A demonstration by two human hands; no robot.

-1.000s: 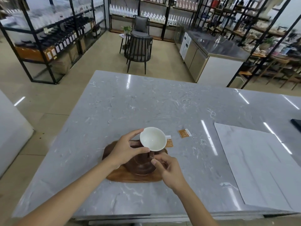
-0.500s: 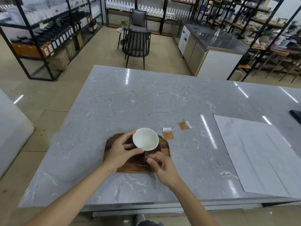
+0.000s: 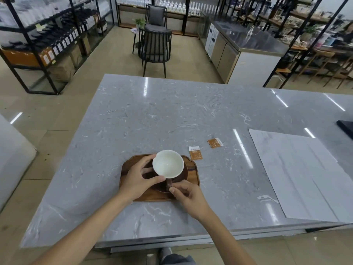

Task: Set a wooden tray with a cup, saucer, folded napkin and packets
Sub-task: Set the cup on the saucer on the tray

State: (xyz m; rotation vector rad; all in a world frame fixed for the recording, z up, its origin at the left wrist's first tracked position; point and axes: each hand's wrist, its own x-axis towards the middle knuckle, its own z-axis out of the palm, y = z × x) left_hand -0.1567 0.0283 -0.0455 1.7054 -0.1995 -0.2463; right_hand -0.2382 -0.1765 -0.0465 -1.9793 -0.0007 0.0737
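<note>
A cup (image 3: pixel 168 166), white inside and brown outside, stands on a dark brown saucer (image 3: pixel 182 177) on the wooden tray (image 3: pixel 193 180) near the table's front edge. My left hand (image 3: pixel 138 178) wraps the cup's left side, thumb along its near rim. My right hand (image 3: pixel 188 196) pinches the cup's brown handle at the saucer's near edge. Two orange packets lie on the table right of the tray: one (image 3: pixel 195 153) close by, another (image 3: pixel 215 143) farther right. No napkin is in view.
A large pale sheet (image 3: pixel 305 178) lies on the grey marble table (image 3: pixel 172 115) at right. A dark object (image 3: pixel 346 126) sits at the far right edge. Chairs, shelving and a steel counter stand beyond the table.
The cup has come down from above the tray onto the saucer, with both hands still on it. The camera view has shifted slightly back.
</note>
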